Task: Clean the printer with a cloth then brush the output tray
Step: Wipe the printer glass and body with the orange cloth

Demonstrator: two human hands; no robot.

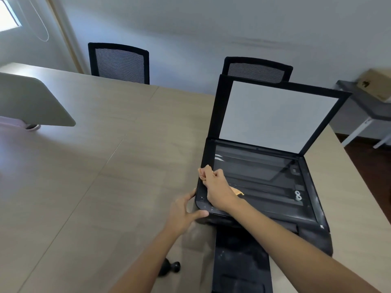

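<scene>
A black printer (309,208) stands on the table with its scanner lid (275,113) raised, showing the glass bed. My right hand (215,187) grips a small tan cloth (204,173) and presses it on the printer's left top edge, beside the glass. Another bit of the cloth shows under my wrist. My left hand (186,210) holds the printer's front left corner, thumb on top and fingers against the side. The black output tray (241,261) sticks out toward me at the front. A black brush handle (171,268) lies on the table, partly hidden behind my left forearm.
The long beige table (84,166) stretches left and away. Two black mesh chairs (119,62) stand at its far side. A grey panel (31,102) juts in at the left. At the right, a small grey side table (364,102) carries a cardboard box (376,83).
</scene>
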